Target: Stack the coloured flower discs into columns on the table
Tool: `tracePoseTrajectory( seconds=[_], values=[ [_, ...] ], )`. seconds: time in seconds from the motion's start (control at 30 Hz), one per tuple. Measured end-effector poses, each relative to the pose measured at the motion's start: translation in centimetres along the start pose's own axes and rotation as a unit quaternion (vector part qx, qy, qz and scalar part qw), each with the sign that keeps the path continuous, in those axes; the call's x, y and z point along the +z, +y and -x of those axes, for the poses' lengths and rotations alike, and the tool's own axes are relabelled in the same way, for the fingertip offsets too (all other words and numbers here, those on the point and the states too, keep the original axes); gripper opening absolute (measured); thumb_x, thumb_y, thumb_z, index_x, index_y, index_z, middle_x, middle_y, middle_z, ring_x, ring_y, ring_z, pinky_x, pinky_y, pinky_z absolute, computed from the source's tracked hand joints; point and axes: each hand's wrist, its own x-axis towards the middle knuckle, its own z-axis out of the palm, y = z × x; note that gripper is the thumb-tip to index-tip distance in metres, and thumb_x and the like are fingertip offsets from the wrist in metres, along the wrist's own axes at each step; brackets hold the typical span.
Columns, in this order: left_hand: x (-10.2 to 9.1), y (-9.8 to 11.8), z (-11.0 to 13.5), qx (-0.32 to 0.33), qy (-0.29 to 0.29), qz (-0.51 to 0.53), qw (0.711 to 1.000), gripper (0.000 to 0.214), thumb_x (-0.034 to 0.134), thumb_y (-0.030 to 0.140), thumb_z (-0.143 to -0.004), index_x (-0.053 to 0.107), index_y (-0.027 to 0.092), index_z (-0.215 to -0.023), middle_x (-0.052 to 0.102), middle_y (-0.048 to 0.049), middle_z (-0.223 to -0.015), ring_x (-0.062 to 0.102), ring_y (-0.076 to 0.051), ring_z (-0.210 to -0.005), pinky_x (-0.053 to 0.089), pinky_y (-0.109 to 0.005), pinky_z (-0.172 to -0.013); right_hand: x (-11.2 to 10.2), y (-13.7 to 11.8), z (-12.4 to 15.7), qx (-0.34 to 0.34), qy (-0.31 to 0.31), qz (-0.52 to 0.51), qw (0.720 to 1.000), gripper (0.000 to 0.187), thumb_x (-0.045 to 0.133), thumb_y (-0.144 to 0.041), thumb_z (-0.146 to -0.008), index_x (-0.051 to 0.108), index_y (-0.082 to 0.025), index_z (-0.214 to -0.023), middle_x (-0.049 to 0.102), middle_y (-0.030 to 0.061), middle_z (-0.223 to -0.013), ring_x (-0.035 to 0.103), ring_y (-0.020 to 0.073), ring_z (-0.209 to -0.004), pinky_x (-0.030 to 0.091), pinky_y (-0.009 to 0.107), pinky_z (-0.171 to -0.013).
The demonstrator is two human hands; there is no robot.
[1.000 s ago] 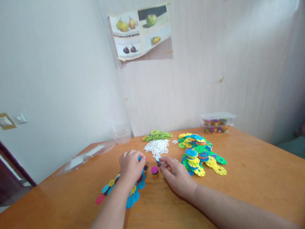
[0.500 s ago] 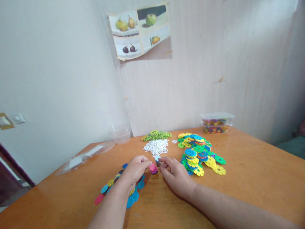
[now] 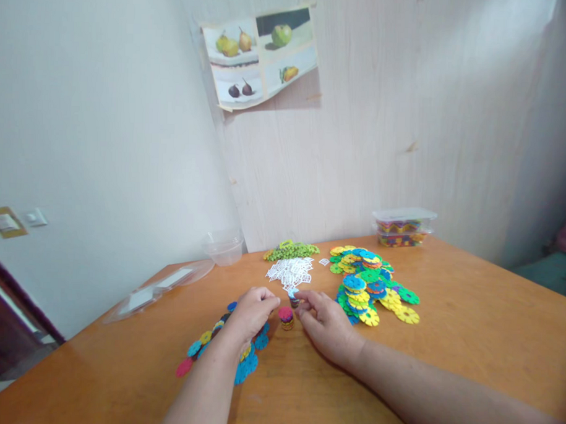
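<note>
A short stack of coloured plastic discs (image 3: 287,318) with a pink disc on top stands on the orange table (image 3: 469,330) between my hands. My left hand (image 3: 249,313) rests just left of it, fingers curled together with nothing showing in them. It lies over a spread of blue, yellow and pink discs (image 3: 247,366). My right hand (image 3: 328,328) lies just right of the stack. Its thumb and fingers pinch a small stack of discs (image 3: 292,295) with a pale blue top, right behind the pink-topped stack.
A large pile of coloured discs (image 3: 373,286) lies to the right. White square pieces (image 3: 291,271) and green pieces (image 3: 293,251) lie behind. A clear tub (image 3: 223,247), a clear lid (image 3: 157,289) and a lidded box of pieces (image 3: 403,227) stand near the wall.
My left hand carried a pink disc to the stack and set it on top, then drew back slightly. The right hand has stayed in place.
</note>
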Motion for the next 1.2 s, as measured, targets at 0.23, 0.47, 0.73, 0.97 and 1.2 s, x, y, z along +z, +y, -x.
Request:
tracePoseTrajectory(
  seconds=[0.23, 0.47, 0.73, 0.97, 1.2],
  values=[
    [-1.3, -1.5, -1.0, -0.009, 0.072, -0.073, 0.995, 0.018, 0.056, 0.036, -0.073, 0.064, 0.019, -0.072, 0.064, -0.0012, -0.070, 0.057, -0.016, -0.070, 0.040, -0.024, -0.063, -0.1, -0.2, 0.0, 0.003, -0.003, 0.006, 1.000, 0.030, 0.050, -0.025, -0.084, 0.067, -0.024, -0.109, 0.065, 0.0035, -0.083, 0.059, 0.0186, -0.084, 0.044, 0.029, -0.078],
    [-2.1, -3.4, -1.4, 0.054, 0.111, -0.331, 0.936, 0.029, 0.055, 0.034, -0.077, 0.070, 0.032, -0.102, 0.064, -0.0043, -0.120, 0.051, -0.028, -0.116, 0.033, -0.043, -0.100, 0.2, 0.2, 0.0, 0.004, 0.004, 0.002, 1.000, 0.031, 0.051, -0.026, -0.085, 0.067, -0.024, -0.111, 0.066, 0.0038, -0.084, 0.059, 0.0182, -0.082, 0.045, 0.028, -0.077],
    [-1.3, -2.8, -0.3, 0.048, 0.083, -0.385, 0.918, 0.027, 0.053, 0.030, -0.078, 0.073, 0.037, -0.096, 0.058, -0.0012, -0.132, 0.032, -0.038, -0.133, 0.009, -0.068, -0.105, -0.1, -0.3, 0.0, 0.006, 0.000, 0.010, 1.000, 0.030, 0.049, -0.028, -0.087, 0.067, -0.024, -0.111, 0.066, 0.0043, -0.086, 0.059, 0.0183, -0.084, 0.045, 0.029, -0.078],
    [-1.7, -1.5, 0.2, 0.046, 0.088, -0.386, 0.917, 0.031, 0.044, 0.028, -0.085, 0.075, 0.032, -0.088, 0.060, -0.0025, -0.130, 0.034, -0.037, -0.133, 0.005, -0.069, -0.105, -0.1, -0.3, 0.0, 0.003, 0.000, 0.013, 1.000, 0.030, 0.050, -0.028, -0.086, 0.068, -0.024, -0.110, 0.066, 0.0040, -0.085, 0.059, 0.0184, -0.083, 0.045, 0.028, -0.078],
    [-2.1, -1.4, 0.3, 0.073, 0.110, -0.357, 0.925, 0.015, 0.054, 0.024, -0.076, 0.068, 0.027, -0.073, 0.068, -0.0026, -0.111, 0.041, -0.034, -0.124, 0.005, -0.070, -0.105, -0.1, -0.2, 0.0, 0.003, -0.002, 0.013, 1.000, 0.030, 0.050, -0.029, -0.086, 0.068, -0.025, -0.110, 0.066, 0.0042, -0.085, 0.059, 0.0191, -0.084, 0.045, 0.029, -0.076]
  ],
)
